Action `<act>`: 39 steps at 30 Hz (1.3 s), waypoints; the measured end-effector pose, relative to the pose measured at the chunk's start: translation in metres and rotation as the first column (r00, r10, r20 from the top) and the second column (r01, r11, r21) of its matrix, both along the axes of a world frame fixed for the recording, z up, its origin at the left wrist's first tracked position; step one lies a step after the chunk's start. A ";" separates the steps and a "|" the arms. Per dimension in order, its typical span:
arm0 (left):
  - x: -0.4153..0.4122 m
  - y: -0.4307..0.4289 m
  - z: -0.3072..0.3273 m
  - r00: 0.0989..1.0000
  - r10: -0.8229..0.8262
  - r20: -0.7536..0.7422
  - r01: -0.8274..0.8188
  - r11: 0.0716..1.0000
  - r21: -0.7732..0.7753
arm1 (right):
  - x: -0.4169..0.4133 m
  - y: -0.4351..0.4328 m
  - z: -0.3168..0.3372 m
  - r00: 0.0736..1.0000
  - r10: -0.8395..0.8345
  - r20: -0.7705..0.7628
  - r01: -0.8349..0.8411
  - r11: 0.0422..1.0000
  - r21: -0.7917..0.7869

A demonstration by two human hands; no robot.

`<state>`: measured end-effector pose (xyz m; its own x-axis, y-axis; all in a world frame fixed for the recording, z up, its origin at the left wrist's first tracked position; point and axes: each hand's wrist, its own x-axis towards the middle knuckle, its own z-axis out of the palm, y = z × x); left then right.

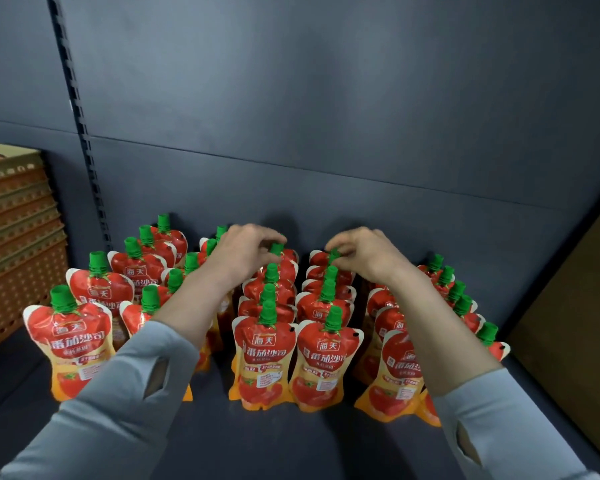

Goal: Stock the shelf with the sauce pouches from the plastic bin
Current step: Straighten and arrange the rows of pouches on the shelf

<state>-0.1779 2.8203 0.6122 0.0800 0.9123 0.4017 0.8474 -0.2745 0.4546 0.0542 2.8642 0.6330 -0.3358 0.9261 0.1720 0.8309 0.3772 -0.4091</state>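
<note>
Two middle rows of red-and-orange plastic sauce pouches (pixel 262 362) stand upright on the dark grey metal shelf (pixel 291 445). Left hand (pixel 246 252) fingers clamp the left far green cap (pixel 276 248); right hand (pixel 364 252) fingers clamp the right far green cap (pixel 334 255). Orange perforated crates (pixel 18 237) stand left.
</note>
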 end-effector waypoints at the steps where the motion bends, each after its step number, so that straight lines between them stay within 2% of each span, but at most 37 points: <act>1: -0.002 -0.004 0.000 1.000 0.003 0.004 -0.003 1.000 0.020 | 0.001 -0.006 0.001 0.999 -0.009 -0.035 0.011 0.998 0.054; 4: -0.005 -0.030 -0.001 0.981 0.004 0.192 -0.034 0.988 0.151 | 0.004 -0.040 0.000 0.980 -0.021 -0.195 0.074 0.960 0.269; 7: 0.001 -0.066 -0.018 0.944 -0.037 0.327 -0.042 0.973 0.229 | 0.002 -0.090 -0.016 0.952 0.074 -0.296 0.042 0.929 0.368; 9: 0.004 -0.087 -0.036 0.943 -0.064 0.327 -0.010 0.976 0.218 | 0.002 -0.115 -0.032 0.945 0.114 -0.306 0.000 0.936 0.352; 12: 0.001 -0.105 -0.058 0.921 -0.079 0.380 0.007 0.983 0.185 | 0.002 -0.130 -0.051 0.966 0.121 -0.229 -0.058 0.963 0.264; 16: 0.001 -0.112 -0.063 0.905 -0.092 0.416 0.031 0.988 0.152 | 0.001 -0.131 -0.058 0.975 0.102 -0.196 -0.072 0.986 0.154; 22: 0.002 -0.116 -0.061 0.941 -0.104 0.323 0.041 0.980 0.194 | -0.002 -0.128 -0.051 0.979 0.073 -0.188 -0.060 0.996 0.072; 27: -0.002 -0.118 -0.063 0.949 -0.148 0.280 0.070 0.960 0.273 | -0.008 -0.120 -0.013 0.964 0.067 -0.257 -0.022 0.985 0.172; 30: -0.004 -0.118 -0.060 0.963 -0.149 0.222 0.081 0.954 0.288 | -0.023 -0.088 0.013 0.985 0.045 -0.165 -0.009 0.978 0.209; 33: -0.003 -0.118 -0.056 0.979 -0.145 0.141 0.092 0.941 0.327 | -0.053 -0.050 0.028 0.996 0.086 0.021 -0.088 0.990 0.110; 36: 0.006 -0.113 -0.055 0.997 -0.065 0.046 0.039 0.903 0.429 | -0.088 -0.027 0.025 0.968 0.146 0.205 -0.158 0.987 0.041; 39: 0.012 -0.109 -0.055 1.000 0.005 0.024 -0.016 0.880 0.476 | -0.109 -0.008 0.016 0.938 0.160 0.306 -0.175 0.984 0.022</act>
<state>-0.1661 2.7115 0.5569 0.0580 0.6116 0.7890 0.8431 -0.4533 0.2894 -0.0543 2.8564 0.6485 -0.5287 0.8449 0.0816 0.8354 0.5349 -0.1263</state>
